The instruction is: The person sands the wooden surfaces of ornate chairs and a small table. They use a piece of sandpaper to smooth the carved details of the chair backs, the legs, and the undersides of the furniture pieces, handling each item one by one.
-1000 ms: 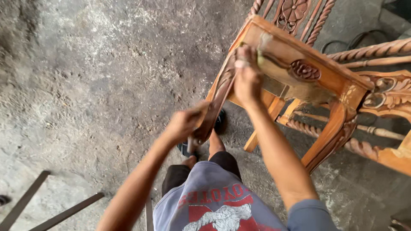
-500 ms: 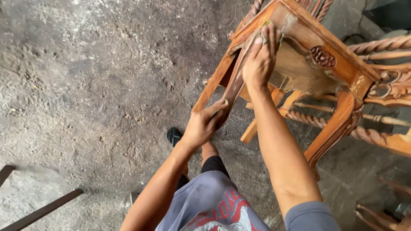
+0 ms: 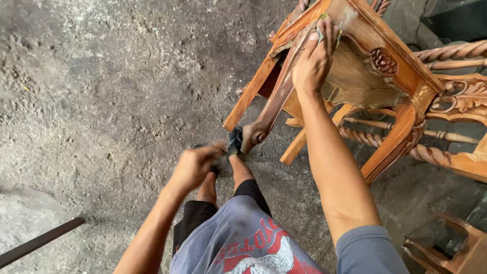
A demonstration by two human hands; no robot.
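Observation:
A carved brown wooden chair (image 3: pixel 401 76) lies tipped on a dusty floor, with its curved leg (image 3: pixel 276 104) pointing down toward my feet. My right hand (image 3: pixel 314 61) rests on the chair's upper rail and presses a small greenish sanding sheet (image 3: pixel 320 31) under its fingers. My left hand (image 3: pixel 195 165) is blurred. It hovers clear of the chair leg, low down and just left of my foot in a black sandal (image 3: pixel 235 142). Its fingers look curled, but whether it holds anything is unclear.
More carved furniture with twisted spindles (image 3: pixel 456 99) stands behind the chair on the right. Another wooden piece (image 3: pixel 456 248) sits at the lower right corner. A dark bar (image 3: pixel 40 241) lies on the rough grey concrete floor (image 3: pixel 101 76) at lower left.
My left hand has let go of the chair leg and dropped down and left toward my foot. My right hand has stayed on the upper rail.

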